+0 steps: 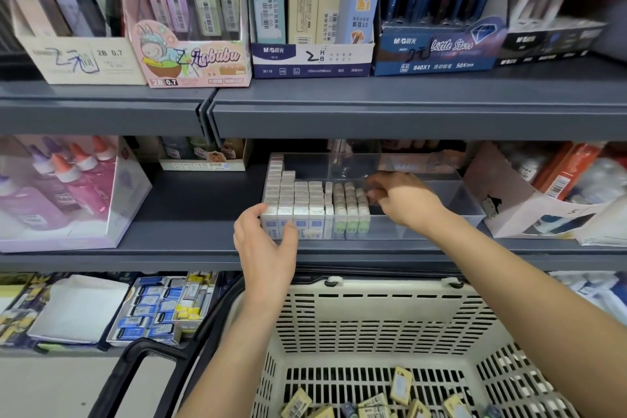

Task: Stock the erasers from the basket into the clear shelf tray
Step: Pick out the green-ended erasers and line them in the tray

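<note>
From the head camera, a clear plastic shelf tray point(471, 214) on the grey middle shelf point(190, 214) holds upright rows of white-wrapped erasers point(295, 197). The left hand point(264, 248) spreads open against the tray's front-left corner, gripping nothing. The right hand point(403, 200) reaches inside the tray; its grasp cannot be told. More yellow-labelled erasers point(400, 383) lie in the cream slotted basket point(373, 322) below. Boxes above read "M&G" point(274, 50) and "2B 0.7" point(109, 52).

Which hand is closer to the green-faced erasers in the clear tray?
Right. The right hand is inside the clear tray, fingertips at the green-faced erasers. The left hand sits at the tray's front left corner, by the blue-labelled erasers.
</note>
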